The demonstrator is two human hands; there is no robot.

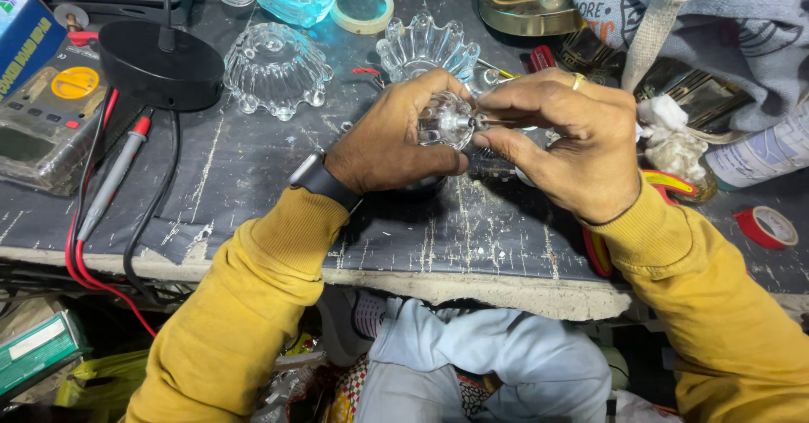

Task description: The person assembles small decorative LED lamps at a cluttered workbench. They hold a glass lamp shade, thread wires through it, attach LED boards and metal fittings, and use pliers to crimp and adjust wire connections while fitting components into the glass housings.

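- The faceted glass piece (pixel 444 120) is what we see between both hands: clear, ribbed, rounded like a small cut-glass knob or cup, with a short metal stem poking out of its right side.
- Our left hand (pixel 394 136) wraps around the glass piece from the left, fingers curled over its top and thumb under it, clasping it above the surface (pixel 253 187).
- Our right hand (pixel 566 141) meets it from the right, fingertips pinched on the thin metal stem (pixel 484 122); a gold-coloured ring sits on one finger.
- A dark smartwatch (pixel 320 180) bands the left wrist, just before the mustard-yellow knitted sleeve.
- Just beyond the left hand stands a scalloped clear glass bowl (pixel 426 47), upright, its petal-shaped rim open to us.
- Further left of that hand, a second scalloped glass bowl (pixel 275 69) lies upside down, domed and ribbed.
- Well to the left of the left hand we see a round black lamp base (pixel 160 65), matte and smooth, and a grey multimeter (pixel 50 120) with red and black leads trailing over the edge.
- Right of the right hand lie a crumpled white rag (pixel 670 141) and, further out, a roll of red tape (pixel 767 226).
- The surface is dark, scratched, its covering worn pale at the front edge.
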